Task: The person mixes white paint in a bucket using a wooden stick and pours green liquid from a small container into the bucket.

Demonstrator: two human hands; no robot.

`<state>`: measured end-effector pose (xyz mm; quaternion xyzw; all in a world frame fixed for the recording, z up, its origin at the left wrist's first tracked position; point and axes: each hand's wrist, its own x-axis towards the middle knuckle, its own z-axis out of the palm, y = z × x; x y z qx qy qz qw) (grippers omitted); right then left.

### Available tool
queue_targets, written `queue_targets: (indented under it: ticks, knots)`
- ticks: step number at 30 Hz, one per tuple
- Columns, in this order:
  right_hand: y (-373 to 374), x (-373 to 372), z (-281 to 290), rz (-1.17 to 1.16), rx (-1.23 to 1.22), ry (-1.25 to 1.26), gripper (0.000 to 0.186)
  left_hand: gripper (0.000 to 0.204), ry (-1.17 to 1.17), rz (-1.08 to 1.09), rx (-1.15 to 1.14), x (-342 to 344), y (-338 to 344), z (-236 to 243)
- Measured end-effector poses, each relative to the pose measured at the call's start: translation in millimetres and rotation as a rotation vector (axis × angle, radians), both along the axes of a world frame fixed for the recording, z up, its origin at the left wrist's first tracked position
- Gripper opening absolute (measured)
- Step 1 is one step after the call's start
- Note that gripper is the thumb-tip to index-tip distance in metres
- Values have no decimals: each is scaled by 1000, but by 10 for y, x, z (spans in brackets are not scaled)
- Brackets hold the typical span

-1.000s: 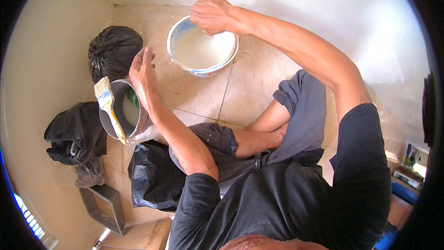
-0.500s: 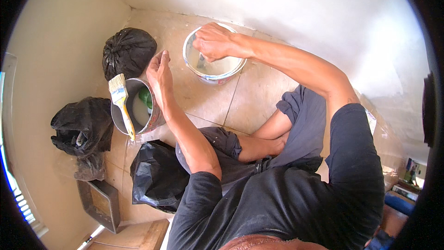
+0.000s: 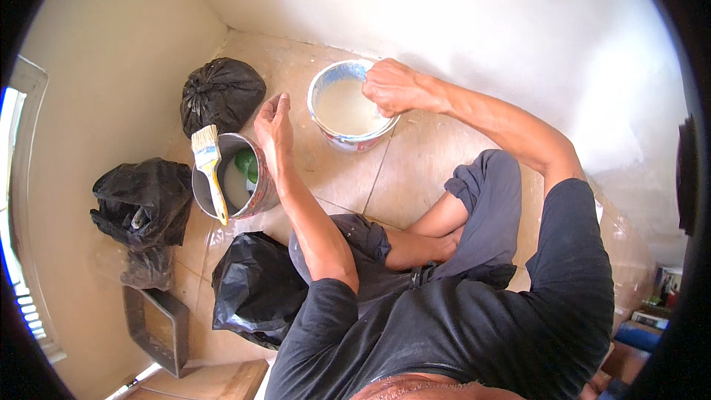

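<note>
My right hand (image 3: pixel 392 87) is closed in a fist over the right rim of a white bucket (image 3: pixel 317 107). Whatever the fist grips is hidden by the fingers. Pale, milky liquid (image 3: pixel 348 106) fills the lower part of this bucket, and its inner wall is smeared blue and white. My left hand (image 3: pixel 275 130) is raised, empty, with its fingers loosely bent and a small gap at the thumb. It hovers beside a dark-walled bucket (image 3: pixel 270 191) holding something green (image 3: pixel 246 165). A paintbrush (image 3: pixel 209 167) with pale bristles and a yellow-and-white handle lies across that bucket's left rim.
Black plastic bags stand behind the dark bucket (image 3: pixel 222 96), to its left (image 3: pixel 144 200) and beside my leg (image 3: pixel 255 289). A grey tray (image 3: pixel 159 330) leans at the lower left near a wooden board (image 3: pixel 200 381). White walls (image 3: pixel 474 15) meet behind the tiled floor (image 3: pixel 355 185).
My right hand has moved right, from over the white bucket's middle to its right rim, uncovering the liquid. My left hand stays beside the dark bucket. The whole view has shifted slightly.
</note>
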<state>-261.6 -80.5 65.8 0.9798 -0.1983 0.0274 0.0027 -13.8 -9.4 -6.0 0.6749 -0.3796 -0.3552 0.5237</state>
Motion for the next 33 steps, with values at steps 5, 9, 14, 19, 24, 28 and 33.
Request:
queue_targets:
  ticks: [5,9,14,19,24,28,33]
  knots:
    - [82,308,-104,9,74,15,14,45,25,18,-13,8,11,-25]
    - [-144,503,-155,-52,-93,-64,14,46,-3,15,-12,10,25,8]
    - [-477,321,-129,-74,-206,-93,8,47,-9,-1,-25,6,-1,-30]
    - [-284,-33,-74,-82,-158,40,11,48,-3,4,-37,49,18,-41]
    - [54,-7,2,51,50,-5,14,47,25,-5,-47,32,9,-28]
    - [57,319,-118,87,60,-41,14,46,19,-2,-60,19,1,-39]
    - [-310,550,-155,2,-94,-145,15,46,23,5,-30,-9,25,49]
